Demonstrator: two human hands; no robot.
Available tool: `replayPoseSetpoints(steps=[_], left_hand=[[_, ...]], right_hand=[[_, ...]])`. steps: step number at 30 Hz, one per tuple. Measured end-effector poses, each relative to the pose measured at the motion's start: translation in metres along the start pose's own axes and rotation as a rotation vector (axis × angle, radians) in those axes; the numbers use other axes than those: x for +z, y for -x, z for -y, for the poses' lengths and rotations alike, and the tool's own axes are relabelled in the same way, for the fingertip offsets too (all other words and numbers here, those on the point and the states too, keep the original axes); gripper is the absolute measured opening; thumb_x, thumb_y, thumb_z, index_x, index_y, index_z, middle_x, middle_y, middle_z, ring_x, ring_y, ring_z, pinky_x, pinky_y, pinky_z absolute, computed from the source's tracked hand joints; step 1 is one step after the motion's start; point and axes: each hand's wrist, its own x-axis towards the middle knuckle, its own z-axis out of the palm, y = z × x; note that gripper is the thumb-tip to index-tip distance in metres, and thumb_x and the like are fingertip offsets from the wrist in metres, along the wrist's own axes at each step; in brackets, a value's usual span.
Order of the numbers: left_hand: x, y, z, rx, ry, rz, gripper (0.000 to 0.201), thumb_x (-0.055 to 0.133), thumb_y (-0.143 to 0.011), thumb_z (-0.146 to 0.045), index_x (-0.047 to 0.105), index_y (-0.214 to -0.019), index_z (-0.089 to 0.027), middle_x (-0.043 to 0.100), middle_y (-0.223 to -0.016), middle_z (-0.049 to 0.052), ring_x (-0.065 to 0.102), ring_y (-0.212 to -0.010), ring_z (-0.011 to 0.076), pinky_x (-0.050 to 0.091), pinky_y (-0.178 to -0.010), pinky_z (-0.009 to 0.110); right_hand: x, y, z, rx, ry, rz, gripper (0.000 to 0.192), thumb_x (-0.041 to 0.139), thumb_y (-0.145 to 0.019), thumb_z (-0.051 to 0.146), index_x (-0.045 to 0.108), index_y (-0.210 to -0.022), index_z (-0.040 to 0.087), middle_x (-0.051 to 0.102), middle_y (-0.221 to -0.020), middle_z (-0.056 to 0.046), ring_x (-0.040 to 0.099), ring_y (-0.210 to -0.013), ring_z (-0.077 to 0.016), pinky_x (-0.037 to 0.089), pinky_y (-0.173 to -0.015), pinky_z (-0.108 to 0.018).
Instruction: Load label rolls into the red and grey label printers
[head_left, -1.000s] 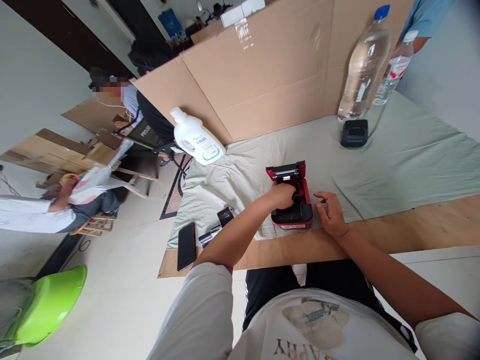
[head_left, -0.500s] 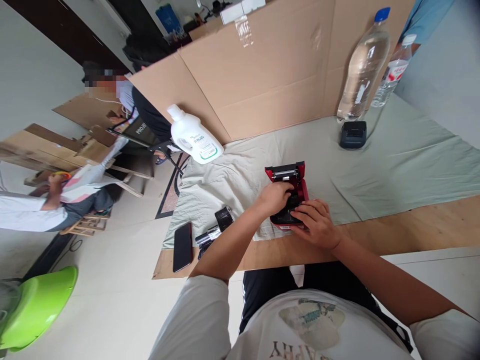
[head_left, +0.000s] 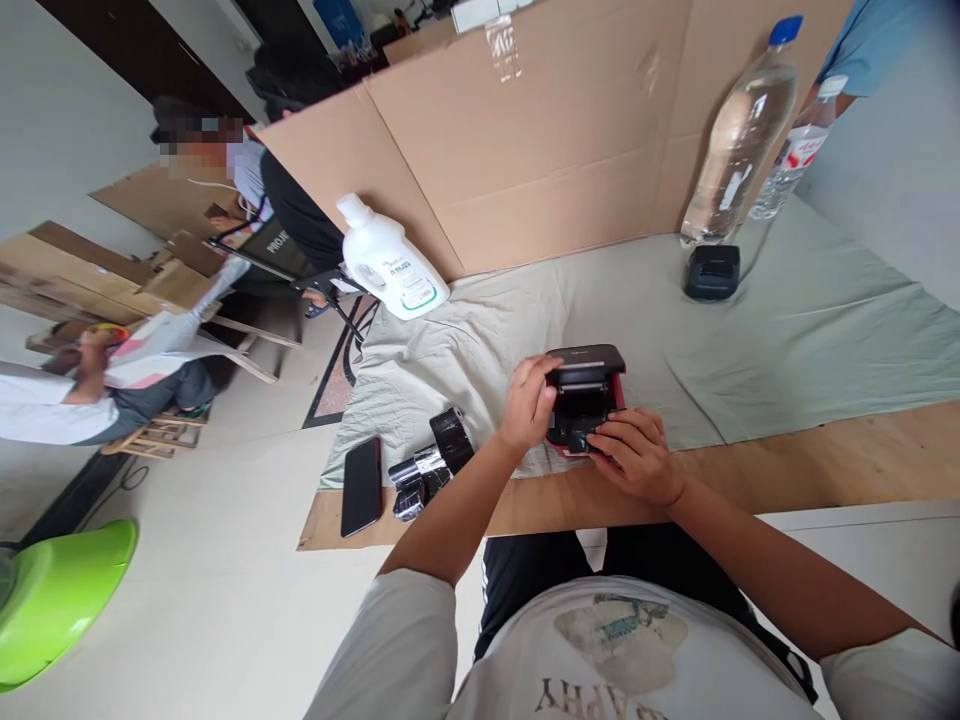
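Device (head_left: 587, 372) between left hand (head_left: 529, 405) and right hand (head_left: 637, 456), “PROJ” chair (head_left: 276, 258), “APHY” shirt (head_left: 585, 655)

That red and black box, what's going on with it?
A person has two hands on the red and black box, which sits on a cloth. The left hand is at the left edge of its lid, which stands partly open. The fingers of the right hand are at the near right corner. Off to the left lie some dark, shiny rolls and a phone.
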Motion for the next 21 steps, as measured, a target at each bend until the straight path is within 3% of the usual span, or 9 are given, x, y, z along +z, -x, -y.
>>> replayPoseSetpoints(steps=[4, 8, 11, 14, 21], left_hand=[[0.005, 0.032, -0.007, 0.080, -0.017, -0.009, 0.056, 0.021, -0.101, -0.054, 0.059, -0.121, -0.018, 0.064, -0.112, 0.015, 0.058, -0.118, 0.0282, 0.042, -0.104, 0.049], [0.019, 0.050, -0.007, 0.068, -0.055, -0.081, 0.055, 0.024, -0.100, -0.055, 0.051, -0.129, -0.017, 0.061, -0.121, 0.018, 0.054, -0.128, 0.0309, 0.040, -0.106, 0.052], [0.033, 0.055, -0.005, 0.046, -0.066, -0.176, 0.051, 0.027, -0.099, -0.054, 0.049, -0.128, -0.018, 0.060, -0.119, 0.017, 0.054, -0.129, 0.0313, 0.042, -0.104, 0.053], [0.044, 0.058, -0.002, 0.022, -0.060, -0.271, 0.050, 0.026, -0.099, -0.056, 0.048, -0.125, -0.019, 0.061, -0.115, 0.016, 0.056, -0.127, 0.0309, 0.043, -0.102, 0.053], [0.051, 0.059, 0.003, 0.035, -0.044, -0.329, 0.044, 0.027, -0.099, -0.051, 0.045, -0.124, -0.020, 0.062, -0.112, 0.014, 0.059, -0.123, 0.0305, 0.043, -0.100, 0.052]], right_hand=[[-0.001, 0.000, 0.000, 0.002, -0.017, 0.005, 0.026, 0.071, -0.083, 0.018, 0.068, -0.106, 0.029, 0.074, -0.094, 0.000, 0.064, -0.100, -0.0208, 0.048, -0.095, -0.041], [0.004, 0.000, -0.007, 0.032, -0.033, 0.010, 0.033, 0.075, -0.082, 0.028, 0.065, -0.113, 0.030, 0.072, -0.103, -0.003, 0.063, -0.109, -0.0240, 0.049, -0.097, -0.044], [0.010, -0.002, -0.014, 0.098, -0.040, 0.010, 0.053, 0.077, -0.078, 0.047, 0.058, -0.124, 0.027, 0.067, -0.119, -0.010, 0.059, -0.120, -0.0309, 0.048, -0.101, -0.051], [0.015, -0.003, -0.019, 0.108, -0.037, 0.008, 0.065, 0.076, -0.077, 0.056, 0.052, -0.129, 0.025, 0.067, -0.121, -0.013, 0.061, -0.118, -0.0322, 0.049, -0.100, -0.053], [0.024, 0.006, -0.024, 0.144, -0.003, -0.031, 0.061, 0.075, -0.073, 0.061, 0.055, -0.118, 0.025, 0.073, -0.108, -0.011, 0.068, -0.106, -0.0309, 0.050, -0.094, -0.049]])
